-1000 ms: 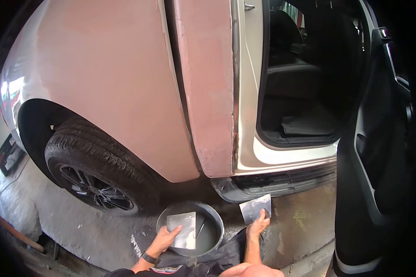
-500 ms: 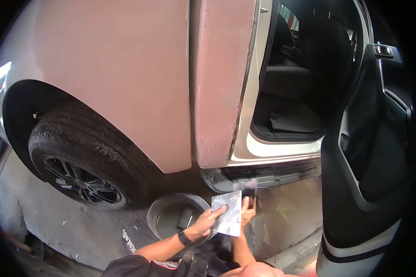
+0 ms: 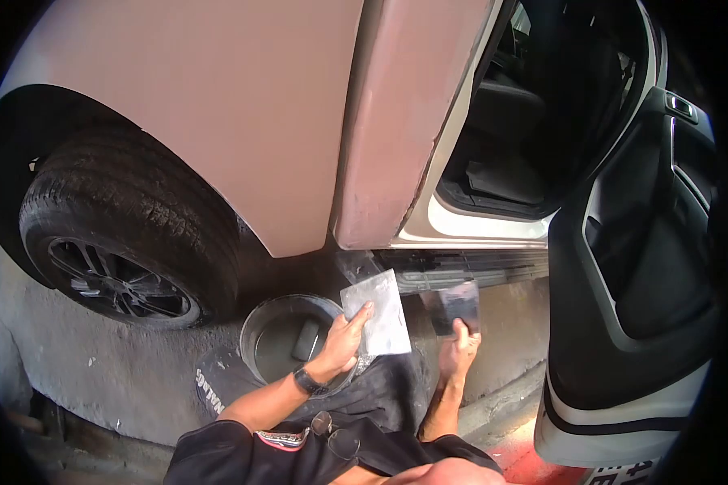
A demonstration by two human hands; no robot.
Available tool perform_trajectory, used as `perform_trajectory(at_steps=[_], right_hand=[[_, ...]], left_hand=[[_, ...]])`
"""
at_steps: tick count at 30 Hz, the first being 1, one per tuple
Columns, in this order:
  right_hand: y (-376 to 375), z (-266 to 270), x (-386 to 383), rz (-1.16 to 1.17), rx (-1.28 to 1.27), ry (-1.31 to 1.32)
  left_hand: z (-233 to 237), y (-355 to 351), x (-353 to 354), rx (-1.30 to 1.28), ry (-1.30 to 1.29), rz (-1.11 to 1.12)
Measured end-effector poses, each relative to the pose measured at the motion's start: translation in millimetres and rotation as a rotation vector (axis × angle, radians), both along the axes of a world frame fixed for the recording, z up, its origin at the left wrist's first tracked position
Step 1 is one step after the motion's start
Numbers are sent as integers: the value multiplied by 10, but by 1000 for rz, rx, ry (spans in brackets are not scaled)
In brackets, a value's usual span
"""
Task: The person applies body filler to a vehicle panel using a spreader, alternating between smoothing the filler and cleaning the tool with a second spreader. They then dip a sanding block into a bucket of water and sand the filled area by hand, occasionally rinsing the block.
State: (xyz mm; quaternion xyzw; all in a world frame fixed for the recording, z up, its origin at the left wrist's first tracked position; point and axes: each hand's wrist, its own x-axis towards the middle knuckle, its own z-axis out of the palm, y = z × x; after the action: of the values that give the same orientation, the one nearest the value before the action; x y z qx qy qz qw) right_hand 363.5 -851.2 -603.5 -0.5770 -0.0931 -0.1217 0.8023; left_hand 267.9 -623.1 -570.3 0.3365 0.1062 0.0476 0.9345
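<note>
My left hand (image 3: 341, 346), with a dark watch (image 3: 307, 380) on its wrist, grips a flat whitish-grey rectangular plate (image 3: 388, 322), thumb on top and fingers beneath. To its right, my right hand (image 3: 461, 347) is closed on the lower edge of a dark flat rectangular piece (image 3: 459, 305), blurred, its kind unclear. Both things are held apart, above my knees. Just left of the plate stands a round bucket (image 3: 251, 331) with murky liquid and a grey block (image 3: 306, 339) in it.
Ahead is a vehicle's pinkish, dull body panel (image 3: 243, 105), with a wheel (image 3: 121, 279) at left. A side step (image 3: 493, 271) runs under the doorway. The open door (image 3: 647, 267) stands at right. Glasses (image 3: 344, 443) hang on my dark shirt.
My hands have moved apart: the dark piece came out from behind the plate, to the right. The plate has tilted and risen in view. The camera view has shifted.
</note>
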Motion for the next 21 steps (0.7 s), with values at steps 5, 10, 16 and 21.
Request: perform_trajectory(at_steps=[5,10,16,21], right_hand=[[331,508,-377,342,-879,-542],[76,349,-249,241,-1564,-865],[219,639,-485,-72,-986,-486],[701,627,-856,41,-1099,-647]], left_hand=[[-318,-123,173,248,-29,313],[-3,139,55,95,-76,205],[-826,131,277,1060,-154,433],[-812,4,410,1410,-201,502]])
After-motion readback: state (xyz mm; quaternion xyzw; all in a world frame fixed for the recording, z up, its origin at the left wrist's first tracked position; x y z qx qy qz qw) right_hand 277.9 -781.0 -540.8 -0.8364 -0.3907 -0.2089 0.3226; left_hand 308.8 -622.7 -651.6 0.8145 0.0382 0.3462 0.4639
